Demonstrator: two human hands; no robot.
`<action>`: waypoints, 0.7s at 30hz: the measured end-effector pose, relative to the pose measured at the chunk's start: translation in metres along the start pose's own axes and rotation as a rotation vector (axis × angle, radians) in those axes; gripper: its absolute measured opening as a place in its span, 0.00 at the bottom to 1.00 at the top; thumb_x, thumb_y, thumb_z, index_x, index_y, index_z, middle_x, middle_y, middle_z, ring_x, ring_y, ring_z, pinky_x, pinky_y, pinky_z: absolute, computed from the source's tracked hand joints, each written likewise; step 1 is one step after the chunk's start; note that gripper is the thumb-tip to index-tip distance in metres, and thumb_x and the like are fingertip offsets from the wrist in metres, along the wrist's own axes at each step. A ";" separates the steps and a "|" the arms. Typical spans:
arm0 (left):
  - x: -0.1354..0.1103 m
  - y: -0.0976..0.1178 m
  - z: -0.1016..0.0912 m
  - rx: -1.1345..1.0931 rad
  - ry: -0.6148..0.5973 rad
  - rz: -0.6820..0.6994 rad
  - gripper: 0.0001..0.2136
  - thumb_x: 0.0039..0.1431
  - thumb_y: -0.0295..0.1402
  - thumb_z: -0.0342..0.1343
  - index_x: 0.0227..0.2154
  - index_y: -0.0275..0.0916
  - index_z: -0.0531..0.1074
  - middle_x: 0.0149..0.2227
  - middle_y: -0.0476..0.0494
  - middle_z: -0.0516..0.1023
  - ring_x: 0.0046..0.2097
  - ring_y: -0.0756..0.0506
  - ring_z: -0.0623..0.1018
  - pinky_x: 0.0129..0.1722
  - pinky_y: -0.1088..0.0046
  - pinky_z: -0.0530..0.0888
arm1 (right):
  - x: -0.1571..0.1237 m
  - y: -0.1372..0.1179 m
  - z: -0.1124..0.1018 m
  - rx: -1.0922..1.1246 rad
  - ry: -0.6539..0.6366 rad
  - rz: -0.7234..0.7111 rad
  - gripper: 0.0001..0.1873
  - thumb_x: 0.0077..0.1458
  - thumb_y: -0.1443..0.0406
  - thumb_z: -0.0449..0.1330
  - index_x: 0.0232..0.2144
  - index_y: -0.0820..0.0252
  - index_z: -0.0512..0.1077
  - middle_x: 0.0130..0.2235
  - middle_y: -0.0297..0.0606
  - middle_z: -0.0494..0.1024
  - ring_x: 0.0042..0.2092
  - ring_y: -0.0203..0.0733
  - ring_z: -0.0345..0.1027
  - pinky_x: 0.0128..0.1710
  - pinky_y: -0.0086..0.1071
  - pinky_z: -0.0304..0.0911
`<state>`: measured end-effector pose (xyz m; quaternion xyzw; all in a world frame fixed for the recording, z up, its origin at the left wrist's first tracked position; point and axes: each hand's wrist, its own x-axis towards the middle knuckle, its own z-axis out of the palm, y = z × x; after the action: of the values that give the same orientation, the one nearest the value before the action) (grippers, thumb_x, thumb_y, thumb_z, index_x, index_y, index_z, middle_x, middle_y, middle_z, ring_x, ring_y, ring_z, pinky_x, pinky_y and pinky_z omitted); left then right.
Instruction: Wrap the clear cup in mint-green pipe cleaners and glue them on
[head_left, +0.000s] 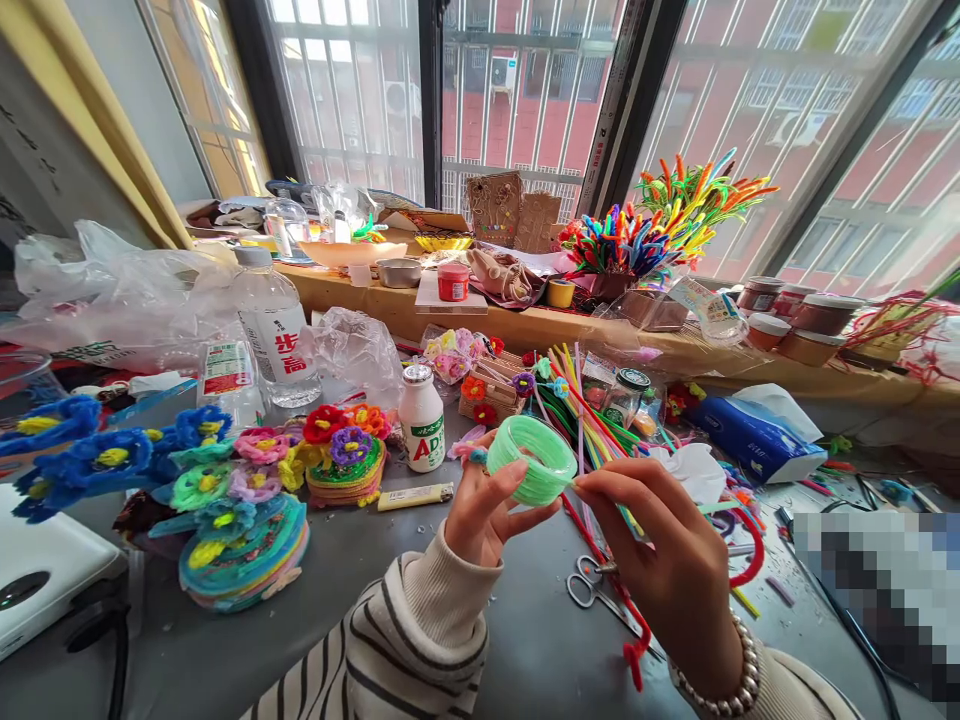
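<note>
My left hand is closed around a light green coil of pipe cleaner, held up above the grey table. My right hand pinches the loose green end of the coil at its right side, fingers pressed together. Small scissors lie on the table just under my right hand, beside a red pipe cleaner. A bundle of loose coloured pipe cleaners lies behind the coil.
Finished pipe-cleaner flowers and round mats lie at the left, with blue flowers. A small white bottle and a water bottle stand behind. A blue tissue pack sits right. The window ledge is cluttered with jars and pipe cleaners.
</note>
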<state>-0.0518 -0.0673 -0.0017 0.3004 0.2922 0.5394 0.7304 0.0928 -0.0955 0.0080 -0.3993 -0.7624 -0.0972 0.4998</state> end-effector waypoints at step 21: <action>0.000 0.000 0.000 -0.017 -0.008 -0.003 0.31 0.42 0.34 0.58 0.51 0.45 0.54 0.42 0.43 0.69 0.42 0.42 0.73 0.35 0.65 0.75 | 0.001 -0.002 -0.002 -0.032 0.005 0.014 0.05 0.51 0.72 0.55 0.31 0.60 0.69 0.31 0.36 0.71 0.33 0.34 0.66 0.33 0.29 0.64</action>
<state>-0.0518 -0.0671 -0.0017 0.2959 0.2852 0.5397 0.7347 0.0925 -0.0977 0.0105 -0.4123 -0.7567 -0.1067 0.4961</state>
